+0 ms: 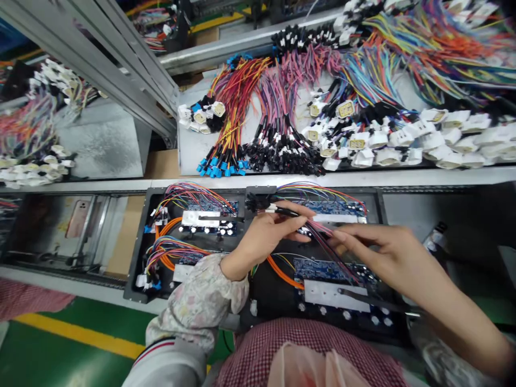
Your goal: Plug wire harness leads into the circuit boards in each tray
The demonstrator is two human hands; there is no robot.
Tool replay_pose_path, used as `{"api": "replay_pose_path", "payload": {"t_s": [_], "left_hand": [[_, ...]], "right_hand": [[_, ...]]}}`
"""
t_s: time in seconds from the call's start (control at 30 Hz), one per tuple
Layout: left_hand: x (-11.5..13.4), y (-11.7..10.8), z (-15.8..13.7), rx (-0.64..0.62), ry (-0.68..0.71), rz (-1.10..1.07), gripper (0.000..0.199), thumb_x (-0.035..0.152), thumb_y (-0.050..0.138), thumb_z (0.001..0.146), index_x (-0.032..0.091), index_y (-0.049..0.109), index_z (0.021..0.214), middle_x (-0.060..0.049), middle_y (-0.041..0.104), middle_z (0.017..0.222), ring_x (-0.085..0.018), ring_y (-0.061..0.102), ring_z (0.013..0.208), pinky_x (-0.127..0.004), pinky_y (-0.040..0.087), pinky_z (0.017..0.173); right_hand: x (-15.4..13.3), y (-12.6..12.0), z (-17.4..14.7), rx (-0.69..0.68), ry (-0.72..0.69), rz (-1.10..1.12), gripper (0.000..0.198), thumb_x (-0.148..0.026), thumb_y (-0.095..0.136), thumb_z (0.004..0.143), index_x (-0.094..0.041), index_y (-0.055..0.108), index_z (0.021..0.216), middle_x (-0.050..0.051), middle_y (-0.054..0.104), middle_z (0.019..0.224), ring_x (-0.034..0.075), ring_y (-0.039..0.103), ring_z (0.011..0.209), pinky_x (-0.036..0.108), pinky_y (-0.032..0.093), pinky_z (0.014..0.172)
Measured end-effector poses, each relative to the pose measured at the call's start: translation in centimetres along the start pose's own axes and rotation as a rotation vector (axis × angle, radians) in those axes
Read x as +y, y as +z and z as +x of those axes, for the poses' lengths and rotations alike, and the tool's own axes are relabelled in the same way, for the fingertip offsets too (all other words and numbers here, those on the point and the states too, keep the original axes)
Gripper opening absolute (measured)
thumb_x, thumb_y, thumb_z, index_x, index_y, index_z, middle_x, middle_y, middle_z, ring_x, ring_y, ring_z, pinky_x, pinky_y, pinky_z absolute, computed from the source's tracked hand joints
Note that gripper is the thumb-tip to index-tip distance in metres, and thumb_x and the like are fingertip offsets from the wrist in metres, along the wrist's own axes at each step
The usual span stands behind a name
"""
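My left hand (pixel 268 234) is closed around a wire harness (pixel 318 228) of pink, purple and dark wires, near its black-sleeved end. Black connectors (pixel 258 202) stick out past its fingers. My right hand (pixel 373 244) pinches the same wires further along, and their loose ends hang over the lower circuit board (pixel 322 269). Both hands are above a black tray (pixel 262 269) holding blue circuit boards with pale metal plates. Part of the upper board (pixel 338 208) is hidden behind the hands. Orange cables (pixel 284 274) run beside the lower board.
To the left, another black tray (pixel 139 263) holds wired boards. Behind the line, a shelf (pixel 193 153) carries piles of wire harnesses with blue, black and white connectors. A metal post (pixel 133 70) rises at the back left. A phone (pixel 78 219) shows at the far left.
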State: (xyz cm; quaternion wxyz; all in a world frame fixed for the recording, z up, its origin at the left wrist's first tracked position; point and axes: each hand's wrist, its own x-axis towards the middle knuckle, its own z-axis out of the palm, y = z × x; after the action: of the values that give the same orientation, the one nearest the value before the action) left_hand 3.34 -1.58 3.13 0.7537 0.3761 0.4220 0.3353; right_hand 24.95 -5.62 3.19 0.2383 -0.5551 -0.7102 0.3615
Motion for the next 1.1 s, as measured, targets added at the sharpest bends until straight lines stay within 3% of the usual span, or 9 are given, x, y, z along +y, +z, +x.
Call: {"api": "replay_pose_path", "payload": {"t_s": [0.13,0.3,0.4,0.5,0.6,0.7,0.8,1.1], "left_hand": [[-0.2,-0.4,0.1,-0.021,-0.046,-0.01,0.017,0.032,0.076,0.081,0.019,0.075,0.091,-0.003,0.072,0.09,-0.015,0.071,0.084,-0.026,0.064,0.07],[-0.4,-1.5,0.4,0.017,0.008,0.074,0.014,0.031,0.073,0.083,0.019,0.075,0.09,-0.004,0.073,0.09,-0.014,0.071,0.076,-0.023,0.063,0.064],[-0.1,-1.9,0.8,0.022,0.047,0.088,0.013,0.031,0.07,0.086,0.018,0.072,0.09,-0.005,0.072,0.09,-0.016,0.072,0.082,-0.021,0.063,0.062],[0.4,-2.1,1.1,-0.018,0.065,0.049,0.014,0.031,0.067,0.089,0.019,0.069,0.095,-0.005,0.07,0.089,-0.019,0.073,0.088,-0.021,0.063,0.061],[0.8,-2.4,1.1,-0.065,0.091,0.041,0.014,0.031,0.066,0.091,0.02,0.069,0.1,-0.005,0.071,0.089,-0.019,0.074,0.088,-0.02,0.062,0.061],[0.7,-2.7,1.2,-0.08,0.109,0.038,0.014,0.029,0.065,0.092,0.021,0.07,0.102,-0.005,0.072,0.091,-0.018,0.074,0.088,-0.019,0.062,0.061],[0.3,-2.9,1.5,-0.04,0.093,0.018,0.015,0.03,0.066,0.091,0.022,0.07,0.104,-0.004,0.072,0.093,-0.017,0.074,0.087,-0.02,0.062,0.061],[-0.2,-2.7,1.7,0.099,0.054,0.162,0.018,0.033,0.066,0.089,0.02,0.071,0.1,-0.004,0.075,0.09,-0.018,0.073,0.089,-0.019,0.059,0.06]], "right_hand": [[0.2,0.6,0.2,0.051,-0.064,0.018,0.021,-0.037,0.054,0.095,-0.029,0.073,0.091,0.001,0.073,0.083,0.017,0.069,0.071,0.031,0.054,0.063],[1.8,-0.6,0.3,-0.073,-0.109,-0.112,0.023,-0.039,0.052,0.095,-0.027,0.069,0.085,0.003,0.067,0.08,0.015,0.062,0.064,0.028,0.045,0.053],[1.9,-1.7,0.4,0.038,-0.071,-0.278,0.032,-0.041,0.05,0.097,-0.024,0.065,0.075,0.002,0.064,0.069,0.015,0.057,0.057,0.029,0.041,0.052],[1.4,-2.0,1.0,0.055,-0.122,-0.394,0.028,-0.035,0.05,0.098,-0.022,0.068,0.081,0.004,0.067,0.076,0.017,0.063,0.067,0.029,0.042,0.058],[0.9,-1.2,1.9,0.009,-0.173,-0.466,0.023,-0.028,0.05,0.096,-0.021,0.07,0.089,0.006,0.07,0.086,0.018,0.065,0.076,0.028,0.044,0.062],[0.9,0.3,2.8,0.073,-0.134,-0.43,0.023,-0.026,0.046,0.097,-0.019,0.068,0.095,0.006,0.072,0.088,0.016,0.066,0.071,0.027,0.044,0.062],[1.4,1.9,3.7,0.153,-0.076,-0.472,0.027,-0.029,0.044,0.098,-0.02,0.069,0.101,0.005,0.075,0.085,0.016,0.067,0.067,0.028,0.041,0.059],[3.1,3.6,4.8,0.147,-0.026,-0.638,0.026,-0.034,0.051,0.093,-0.025,0.076,0.098,0.002,0.077,0.079,0.018,0.065,0.061,0.029,0.028,0.053]]}}
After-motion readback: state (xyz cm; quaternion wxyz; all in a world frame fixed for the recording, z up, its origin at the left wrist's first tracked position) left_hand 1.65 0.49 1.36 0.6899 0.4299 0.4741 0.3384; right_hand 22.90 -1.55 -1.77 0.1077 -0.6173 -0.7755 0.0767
